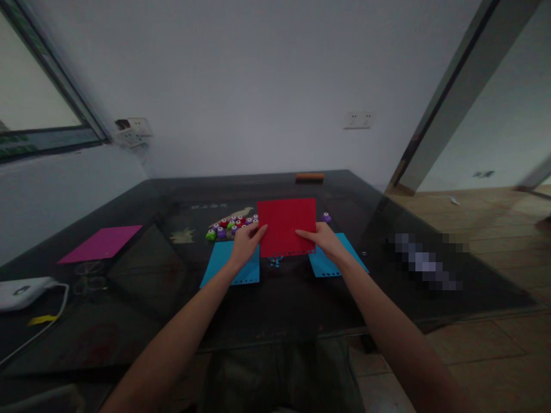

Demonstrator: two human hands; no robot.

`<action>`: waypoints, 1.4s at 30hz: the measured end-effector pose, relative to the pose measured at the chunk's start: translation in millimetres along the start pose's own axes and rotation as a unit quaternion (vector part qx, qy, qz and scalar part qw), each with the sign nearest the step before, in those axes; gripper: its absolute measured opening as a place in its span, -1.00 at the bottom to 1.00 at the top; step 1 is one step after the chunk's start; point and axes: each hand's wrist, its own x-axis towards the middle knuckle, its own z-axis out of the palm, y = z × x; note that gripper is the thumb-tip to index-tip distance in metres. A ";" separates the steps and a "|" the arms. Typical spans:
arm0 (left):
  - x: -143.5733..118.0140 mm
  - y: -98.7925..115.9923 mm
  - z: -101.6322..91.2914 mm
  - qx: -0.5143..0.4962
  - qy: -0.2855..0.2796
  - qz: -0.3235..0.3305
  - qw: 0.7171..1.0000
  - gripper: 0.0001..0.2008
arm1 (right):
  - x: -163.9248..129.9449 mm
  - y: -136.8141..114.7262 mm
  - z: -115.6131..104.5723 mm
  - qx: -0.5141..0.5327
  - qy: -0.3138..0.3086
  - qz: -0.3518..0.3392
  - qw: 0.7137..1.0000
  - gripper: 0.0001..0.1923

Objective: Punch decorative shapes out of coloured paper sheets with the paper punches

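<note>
A red sheet of paper (287, 223) with a row of punched holes along its lower edge is held up between my two hands. My left hand (247, 241) pinches its left side, thumb in front. On the right side, my right hand (322, 238) grips it the same way. Beneath my hands lie a left blue sheet (219, 258) and a right blue sheet (327, 264), both with punched holes. Small blue bits (275, 262) show below the red sheet. Behind my left hand sit several coloured toys with eyes (232, 225); a purple one (326, 218) stands right of the red sheet.
On the dark glossy table (275, 310), a pink sheet (103, 244) lies at left, near a white device (26, 292) with a cable. An orange-brown bar (310, 177) lies at the back by the wall. A blurred-out object (424, 263) is at right.
</note>
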 end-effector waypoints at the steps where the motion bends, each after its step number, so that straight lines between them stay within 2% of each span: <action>1: -0.7 -0.2 -1.7 -0.002 0.009 0.006 1.000 -0.65 | 0.8 1.0 0.4 0.000 0.007 -0.006 1.000 -0.63; 8: -1.4 -1.0 -2.9 0.003 -0.017 0.018 1.000 -0.67 | 4.4 5.1 -0.8 0.028 0.049 -0.042 0.998 -0.64; 18: -0.9 -2.7 -1.4 -0.001 0.012 -0.003 1.000 -0.70 | -1.5 0.9 3.3 -0.013 0.025 -0.045 0.999 -0.62; 42: -1.6 2.3 -3.2 0.004 0.017 0.018 1.000 -0.69 | 1.5 2.7 -1.9 -0.077 0.038 -0.082 0.993 -0.62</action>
